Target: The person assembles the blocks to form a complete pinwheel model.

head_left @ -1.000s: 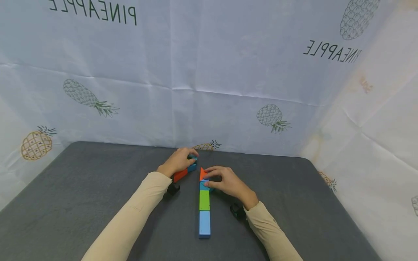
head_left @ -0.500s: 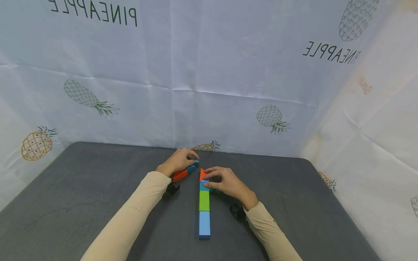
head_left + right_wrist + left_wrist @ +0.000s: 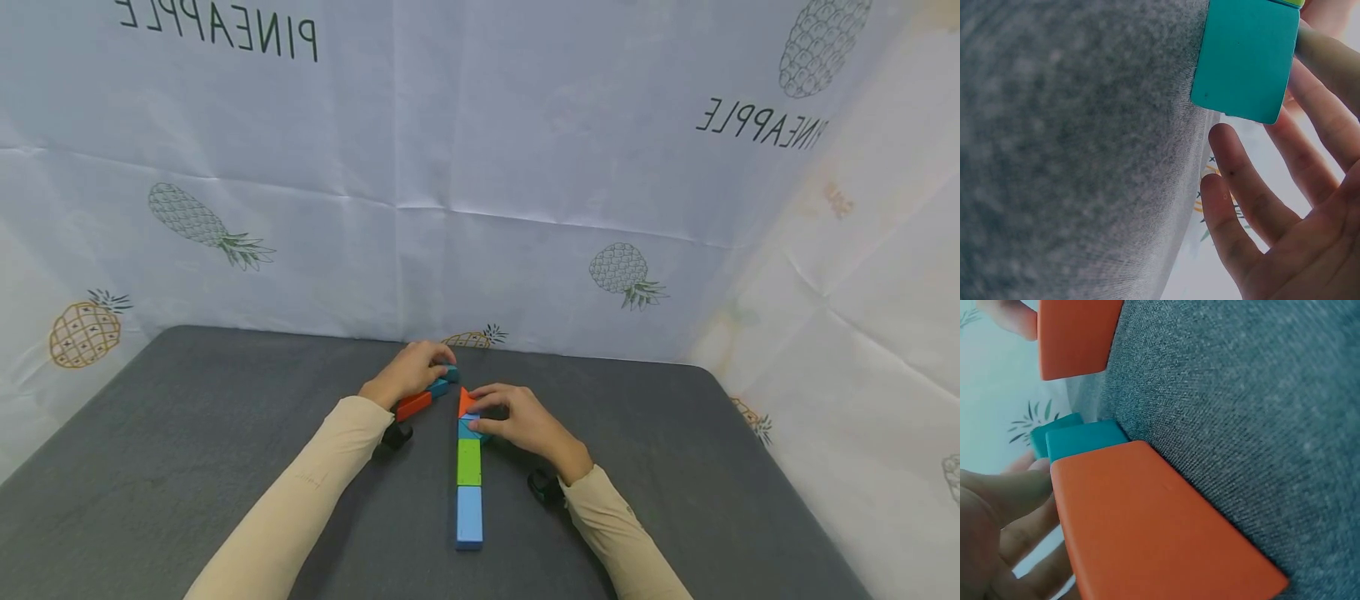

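In the head view my left hand (image 3: 408,369) is at the far end of a short slanting row: an orange block (image 3: 413,407), a blue one (image 3: 438,387) and a teal one (image 3: 452,374). Its thumb and fingers pinch the teal block; the left wrist view shows the thumb (image 3: 1029,490) along its near side, fingertips partly hidden. My right hand (image 3: 525,419) rests its fingertips on the far end of a straight row, by an orange triangular block (image 3: 464,402) and a blue block with triangular faces (image 3: 466,428). A teal block (image 3: 1244,59) stands before its extended fingers.
Nearer the body, that straight row continues with a green block (image 3: 469,462) and a light blue block (image 3: 469,515). The dark grey table (image 3: 247,450) meets a pineapple-print cloth (image 3: 525,167) at its back edge. Black wrist cameras sit below both wrists.
The teal block under my left fingers has come down and now lies at the end of the slanting row. My right hand and the straight row have stayed still.
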{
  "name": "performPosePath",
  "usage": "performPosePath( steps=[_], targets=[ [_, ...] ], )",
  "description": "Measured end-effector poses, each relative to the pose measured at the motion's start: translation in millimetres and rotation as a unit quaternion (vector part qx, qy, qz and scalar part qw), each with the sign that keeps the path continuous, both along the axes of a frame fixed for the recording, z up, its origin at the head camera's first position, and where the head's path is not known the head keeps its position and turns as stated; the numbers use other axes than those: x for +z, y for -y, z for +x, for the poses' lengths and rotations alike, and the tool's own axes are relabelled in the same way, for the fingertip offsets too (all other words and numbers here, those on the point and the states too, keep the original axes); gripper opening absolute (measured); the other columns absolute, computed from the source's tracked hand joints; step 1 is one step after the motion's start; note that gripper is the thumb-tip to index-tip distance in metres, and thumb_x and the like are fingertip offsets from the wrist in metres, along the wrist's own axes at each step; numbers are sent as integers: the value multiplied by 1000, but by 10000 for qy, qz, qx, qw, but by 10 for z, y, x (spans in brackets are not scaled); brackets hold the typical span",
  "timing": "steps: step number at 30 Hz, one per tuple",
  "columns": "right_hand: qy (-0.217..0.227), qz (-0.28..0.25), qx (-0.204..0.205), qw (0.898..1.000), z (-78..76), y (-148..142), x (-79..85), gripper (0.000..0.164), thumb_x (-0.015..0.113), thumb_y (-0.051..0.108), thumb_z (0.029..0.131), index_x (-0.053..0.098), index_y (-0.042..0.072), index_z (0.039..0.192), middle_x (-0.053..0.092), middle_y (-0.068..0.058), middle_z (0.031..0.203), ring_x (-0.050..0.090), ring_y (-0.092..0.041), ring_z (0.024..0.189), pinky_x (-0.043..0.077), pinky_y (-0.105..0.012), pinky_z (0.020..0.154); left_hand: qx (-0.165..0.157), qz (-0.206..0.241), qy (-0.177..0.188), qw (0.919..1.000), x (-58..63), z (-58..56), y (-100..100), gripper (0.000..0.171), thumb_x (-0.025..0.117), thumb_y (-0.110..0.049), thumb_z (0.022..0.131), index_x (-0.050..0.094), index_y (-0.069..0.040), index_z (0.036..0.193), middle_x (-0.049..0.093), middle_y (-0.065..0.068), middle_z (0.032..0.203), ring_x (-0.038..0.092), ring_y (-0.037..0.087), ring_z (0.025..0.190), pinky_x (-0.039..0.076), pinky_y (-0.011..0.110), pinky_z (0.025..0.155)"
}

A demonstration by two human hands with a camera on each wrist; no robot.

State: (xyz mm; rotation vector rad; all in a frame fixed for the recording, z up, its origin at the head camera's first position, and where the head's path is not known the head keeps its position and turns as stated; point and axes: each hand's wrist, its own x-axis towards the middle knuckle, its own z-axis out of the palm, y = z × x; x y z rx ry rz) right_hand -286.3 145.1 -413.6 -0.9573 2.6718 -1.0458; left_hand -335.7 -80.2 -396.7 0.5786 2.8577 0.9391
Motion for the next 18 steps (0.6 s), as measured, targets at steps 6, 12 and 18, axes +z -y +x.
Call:
performPosePath(
  steps=[6, 12, 18],
  targets=[
    [-25, -41, 42, 10000, -7, 3, -6, 26, 72, 28, 92, 76, 13, 113, 63, -10, 136, 56, -31, 129, 49, -51, 102, 99, 172, -273, 9994, 23, 4, 16, 24, 57, -11, 101, 67, -9, 123, 70, 12, 116, 66, 26, 104, 55, 40, 88],
    [-26, -40, 22, 10000, -6, -2, -6, 26, 72, 29, 92, 76, 13, 112, 63, -9, 135, 56, -31, 129, 48, -51, 102, 45, 352, -477, 9982, 71, 44, 43, 25, 58, -11, 100, 66, -9, 124, 71, 11, 114, 66, 26, 102, 55, 41, 87],
    [-19, -38, 38, 10000, -4, -4, 1, 27, 71, 28, 92, 76, 13, 113, 63, -10, 136, 55, -32, 129, 48, -51, 102, -116, 454, -717, 9963, 103, 91, 79, 26, 59, -10, 100, 66, -6, 124, 71, 11, 111, 67, 25, 98, 56, 40, 84]
  ],
)
